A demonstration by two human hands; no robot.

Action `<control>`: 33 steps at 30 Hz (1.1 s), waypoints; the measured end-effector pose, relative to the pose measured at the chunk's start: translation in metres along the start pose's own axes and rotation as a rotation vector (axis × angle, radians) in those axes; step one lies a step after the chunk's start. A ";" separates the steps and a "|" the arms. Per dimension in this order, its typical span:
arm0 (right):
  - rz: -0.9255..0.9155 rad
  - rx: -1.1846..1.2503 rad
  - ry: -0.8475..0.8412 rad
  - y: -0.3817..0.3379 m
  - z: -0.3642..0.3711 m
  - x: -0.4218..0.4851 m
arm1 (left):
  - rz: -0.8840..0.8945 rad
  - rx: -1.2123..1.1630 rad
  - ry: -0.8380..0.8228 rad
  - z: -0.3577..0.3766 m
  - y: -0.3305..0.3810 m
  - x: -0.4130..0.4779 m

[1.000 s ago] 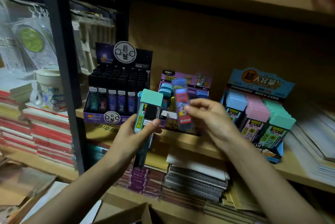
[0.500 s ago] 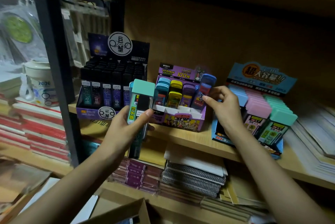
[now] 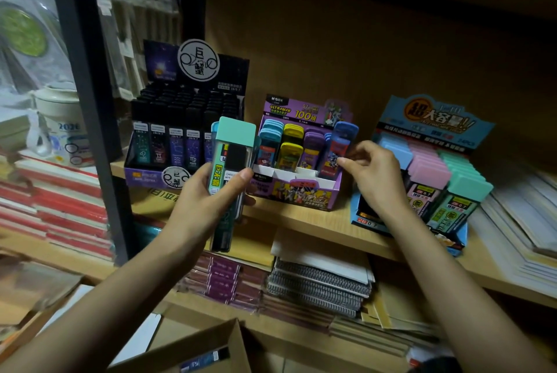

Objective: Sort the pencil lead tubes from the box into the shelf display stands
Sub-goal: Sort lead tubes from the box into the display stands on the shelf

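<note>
We see a white mug point(image 3: 58, 119) above stacked red books point(image 3: 69, 209) at left, spiral notebooks point(image 3: 319, 285) beside purple notebooks point(image 3: 223, 279) down below, pale paper stacks point(image 3: 518, 222) far right.

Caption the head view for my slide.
Left hand holds a teal-capped lead tube while right hand touches a blue-capped tube in the purple stand.

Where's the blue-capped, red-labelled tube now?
Head view, centre-right: the blue-capped tube stands rightmost in the purple display stand, pinched by the right hand, right of the mint-capped tube in the left hand.
</note>
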State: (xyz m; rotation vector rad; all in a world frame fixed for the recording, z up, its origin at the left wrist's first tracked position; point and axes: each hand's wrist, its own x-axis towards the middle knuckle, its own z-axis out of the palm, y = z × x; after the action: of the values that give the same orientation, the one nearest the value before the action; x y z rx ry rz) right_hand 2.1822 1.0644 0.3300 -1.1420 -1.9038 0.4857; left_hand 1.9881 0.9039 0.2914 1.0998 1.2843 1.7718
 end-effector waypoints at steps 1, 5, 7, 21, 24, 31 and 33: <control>0.002 -0.023 0.013 0.000 0.001 0.001 | 0.001 0.003 -0.002 0.000 0.000 0.000; -0.023 -0.148 0.071 0.002 0.012 0.002 | -0.003 0.012 -0.008 0.001 -0.001 -0.002; -0.029 -0.172 0.089 0.003 0.017 0.001 | -0.010 0.019 -0.014 0.001 -0.002 -0.003; 0.028 0.415 -0.292 -0.059 0.020 -0.041 | -0.050 0.023 -0.117 0.010 -0.004 -0.011; 0.245 0.645 -0.541 -0.066 0.033 -0.056 | -0.083 -0.002 -0.183 0.013 -0.005 -0.015; 0.098 0.609 -0.368 -0.065 0.039 -0.056 | -0.148 -0.007 -0.195 0.010 -0.006 -0.017; 0.118 0.640 -0.294 -0.065 0.040 -0.055 | -0.157 -0.028 -0.193 0.011 -0.007 -0.017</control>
State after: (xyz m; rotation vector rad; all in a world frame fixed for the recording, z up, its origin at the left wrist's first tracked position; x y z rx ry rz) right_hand 2.1283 0.9876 0.3255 -0.7807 -1.7210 1.2796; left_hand 2.0056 0.8950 0.2818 1.0939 1.1913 1.5251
